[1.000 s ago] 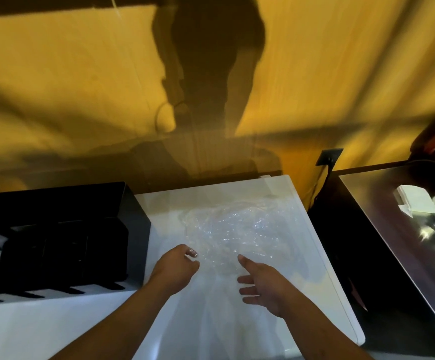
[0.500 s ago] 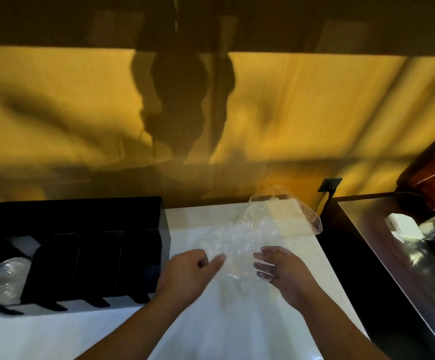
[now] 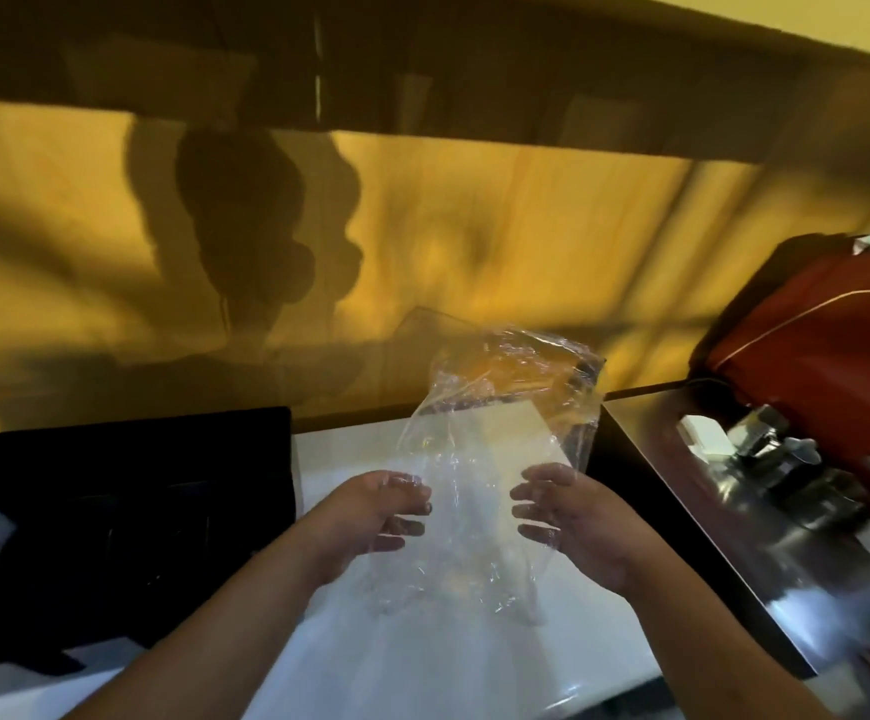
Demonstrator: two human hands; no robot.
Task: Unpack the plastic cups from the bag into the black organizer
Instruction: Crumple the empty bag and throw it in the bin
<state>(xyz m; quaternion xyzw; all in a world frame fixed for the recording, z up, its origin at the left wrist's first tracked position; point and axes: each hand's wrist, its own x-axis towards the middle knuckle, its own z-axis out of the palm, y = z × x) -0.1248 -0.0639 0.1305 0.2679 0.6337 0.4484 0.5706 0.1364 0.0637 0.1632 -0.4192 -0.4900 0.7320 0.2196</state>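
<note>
Two hands are showing: the left hand (image 3: 378,517) and the right hand (image 3: 568,517). One clear bag (image 3: 500,439) is hanging between them. One black organizer (image 3: 126,491) is sitting at the left edge of the one white table (image 3: 448,667). One dark counter (image 3: 765,527) is standing at the right, with one red bag (image 3: 827,345) lying on it.

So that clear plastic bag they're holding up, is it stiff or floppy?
Probably floppy: the clear crinkled plastic bag sags and wrinkles between the left hand and right hand. Likely very light, since fingertips alone lift it. Its glossy film may be slippery.
</note>
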